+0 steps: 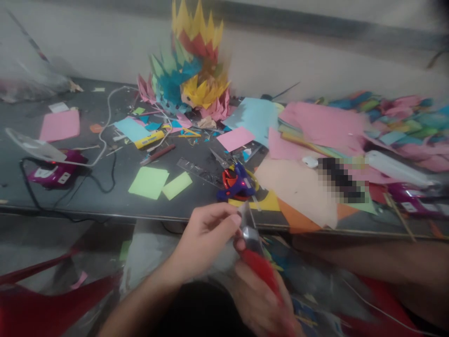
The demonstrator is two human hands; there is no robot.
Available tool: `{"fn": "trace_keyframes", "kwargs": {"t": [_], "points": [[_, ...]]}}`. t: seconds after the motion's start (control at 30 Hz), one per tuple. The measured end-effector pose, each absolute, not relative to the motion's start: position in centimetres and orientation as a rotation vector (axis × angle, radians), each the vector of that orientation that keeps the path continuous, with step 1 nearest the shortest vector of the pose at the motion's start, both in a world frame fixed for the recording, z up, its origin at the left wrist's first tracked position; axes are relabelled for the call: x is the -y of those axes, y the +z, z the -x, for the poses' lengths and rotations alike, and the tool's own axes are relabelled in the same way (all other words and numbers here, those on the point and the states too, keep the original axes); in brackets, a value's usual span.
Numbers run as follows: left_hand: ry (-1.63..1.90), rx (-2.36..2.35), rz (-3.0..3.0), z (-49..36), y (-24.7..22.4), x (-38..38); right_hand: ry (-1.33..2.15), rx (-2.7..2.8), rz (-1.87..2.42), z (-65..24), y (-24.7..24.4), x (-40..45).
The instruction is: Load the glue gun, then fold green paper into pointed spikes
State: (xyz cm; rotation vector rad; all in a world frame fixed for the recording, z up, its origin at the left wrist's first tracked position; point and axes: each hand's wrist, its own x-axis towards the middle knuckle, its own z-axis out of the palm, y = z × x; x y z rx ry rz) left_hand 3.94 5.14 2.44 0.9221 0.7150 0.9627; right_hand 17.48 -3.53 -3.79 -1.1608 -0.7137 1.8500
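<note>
My right hand [257, 292] is wrapped round the red handles of a pair of scissors [250, 234], whose metal blades point up and away from me. My left hand [206, 238] is closed in a pinch beside the blades, thumb against fingers. Anything between those fingertips is hidden or too small to name. Both hands are in front of the table's near edge, above my lap. Just beyond the blades lie a blue-purple tool [240, 182] with orange and yellow loops around it, and a yellow paper strip [270, 202].
A dark table [115, 196] carries green paper squares [149, 182], pink sheets [322, 124], a beige sheet [298, 189] and scraps. A spiky paper sculpture [196, 70] stands at the back. Purple corded devices [58, 171] sit left and right. Another person's bare limb [368, 262] is at lower right.
</note>
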Motion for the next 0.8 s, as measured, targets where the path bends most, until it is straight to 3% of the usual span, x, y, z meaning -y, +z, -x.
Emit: {"fn": "trace_keyframes", "kwargs": {"t": [0.1, 0.2, 0.8], "points": [[0.947, -0.757, -0.903, -4.0, 2.1, -5.1, 2.156, 0.453, 0.8, -16.7, -2.2, 2.5], [0.92, -0.768, -0.907, -4.0, 1.6, -5.1, 2.247, 0.287, 0.535, -16.2, -1.1, 2.0], [0.857, -0.722, -1.003, -3.8, 1.2, -4.9, 2.295, 0.229, 0.314, -16.5, -3.1, 2.9]]}}
